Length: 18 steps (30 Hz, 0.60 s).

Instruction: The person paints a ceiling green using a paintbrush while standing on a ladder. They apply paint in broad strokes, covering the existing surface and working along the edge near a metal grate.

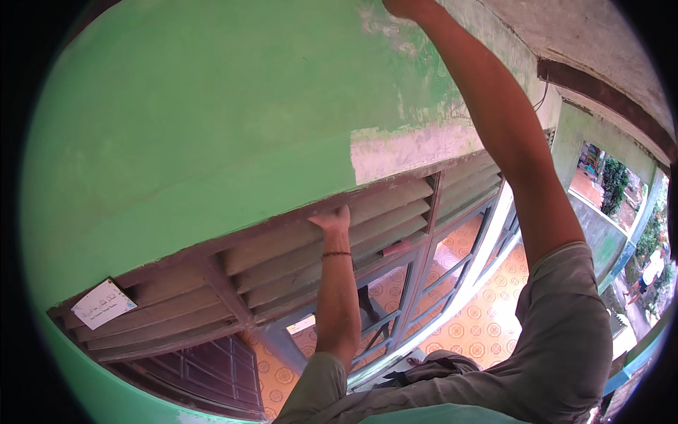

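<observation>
Head view: left hand (332,220) at louvre slats (390,203)

A brown wooden louvre frame (227,288) spans the wall, with slanted slats in divided bays. A white card (104,304) lies against its left end; a small reddish strip (396,248) rests on a slat. Below spreads an orange patterned tile floor (480,321).

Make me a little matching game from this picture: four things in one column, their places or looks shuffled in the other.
1. Left hand
2. Right hand
3. White card
4. Tiled floor

A. Orange, patterned
B. At the wooden slats
C. Partly cut off by the picture's top edge
D. Tilted, toward the picture's left

Pairs: 1-B, 2-C, 3-D, 4-A
</observation>
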Each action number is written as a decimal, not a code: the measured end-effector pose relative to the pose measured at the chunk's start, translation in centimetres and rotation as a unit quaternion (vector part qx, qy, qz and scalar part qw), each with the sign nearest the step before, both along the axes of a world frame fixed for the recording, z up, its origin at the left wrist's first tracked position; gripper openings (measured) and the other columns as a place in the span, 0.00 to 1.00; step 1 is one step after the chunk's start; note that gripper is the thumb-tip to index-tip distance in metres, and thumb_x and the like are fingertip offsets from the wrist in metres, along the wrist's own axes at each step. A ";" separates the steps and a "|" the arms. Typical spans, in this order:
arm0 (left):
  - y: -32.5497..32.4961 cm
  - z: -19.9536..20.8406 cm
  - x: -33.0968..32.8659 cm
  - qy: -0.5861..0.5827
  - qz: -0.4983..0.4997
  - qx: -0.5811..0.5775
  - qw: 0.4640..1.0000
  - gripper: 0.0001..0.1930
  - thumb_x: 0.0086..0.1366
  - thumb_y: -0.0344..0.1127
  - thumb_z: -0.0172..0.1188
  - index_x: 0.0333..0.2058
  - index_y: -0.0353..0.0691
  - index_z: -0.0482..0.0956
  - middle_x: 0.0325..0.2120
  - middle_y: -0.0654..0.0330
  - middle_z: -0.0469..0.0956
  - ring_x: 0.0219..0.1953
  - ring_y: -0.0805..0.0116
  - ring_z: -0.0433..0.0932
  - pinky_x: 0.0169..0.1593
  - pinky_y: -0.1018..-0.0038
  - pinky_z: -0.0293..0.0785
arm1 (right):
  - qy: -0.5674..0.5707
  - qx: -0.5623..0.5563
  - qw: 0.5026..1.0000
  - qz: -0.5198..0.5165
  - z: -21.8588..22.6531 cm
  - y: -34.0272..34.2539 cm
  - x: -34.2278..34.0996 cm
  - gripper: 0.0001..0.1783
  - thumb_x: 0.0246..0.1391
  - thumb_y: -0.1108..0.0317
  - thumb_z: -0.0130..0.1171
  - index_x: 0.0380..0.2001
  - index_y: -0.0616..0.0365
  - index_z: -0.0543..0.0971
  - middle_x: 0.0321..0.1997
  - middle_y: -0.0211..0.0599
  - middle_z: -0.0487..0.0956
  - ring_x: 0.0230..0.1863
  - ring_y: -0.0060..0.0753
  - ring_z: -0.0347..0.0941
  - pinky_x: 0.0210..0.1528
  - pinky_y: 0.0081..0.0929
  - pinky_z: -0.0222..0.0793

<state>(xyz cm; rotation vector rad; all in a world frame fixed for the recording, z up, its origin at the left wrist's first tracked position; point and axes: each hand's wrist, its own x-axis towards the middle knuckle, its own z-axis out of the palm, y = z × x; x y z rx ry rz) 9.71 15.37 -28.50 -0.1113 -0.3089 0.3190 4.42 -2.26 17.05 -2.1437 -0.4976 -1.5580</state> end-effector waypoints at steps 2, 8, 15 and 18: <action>0.4 0.3 -0.4 0.036 0.034 0.050 0.997 0.36 0.72 0.58 0.38 0.72 0.44 0.58 0.72 0.59 0.59 0.73 0.57 0.58 0.75 0.58 0.50 | 0.071 -0.081 0.994 -0.008 -1.9 -1.1 -0.2 0.32 0.72 0.48 0.34 0.65 0.54 0.74 0.68 0.59 0.71 0.69 0.59 0.67 0.71 0.49 0.61; 0.7 -1.7 2.6 -0.021 0.084 0.131 0.988 0.41 0.60 0.72 0.58 0.63 0.51 0.72 0.64 0.67 0.71 0.66 0.62 0.67 0.71 0.59 0.60 | 0.052 -0.025 0.998 0.025 -0.8 -0.2 -1.3 0.31 0.72 0.49 0.35 0.65 0.57 0.74 0.67 0.58 0.73 0.68 0.61 0.67 0.71 0.50 0.61; 1.9 0.3 -0.5 -0.025 0.062 0.034 0.997 0.37 0.68 0.61 0.46 0.68 0.45 0.65 0.68 0.62 0.65 0.70 0.60 0.62 0.73 0.60 0.54 | 0.043 -0.086 0.994 0.053 -2.4 1.6 -1.1 0.32 0.72 0.50 0.33 0.62 0.59 0.76 0.64 0.61 0.74 0.67 0.62 0.70 0.70 0.49 0.62; -0.2 -1.2 1.5 -0.015 0.056 0.089 0.994 0.40 0.59 0.71 0.60 0.62 0.51 0.74 0.63 0.68 0.72 0.65 0.63 0.68 0.71 0.59 0.61 | 0.034 -0.068 0.997 0.023 -0.3 -1.3 -0.4 0.32 0.71 0.50 0.33 0.60 0.59 0.78 0.61 0.62 0.77 0.64 0.65 0.72 0.68 0.49 0.65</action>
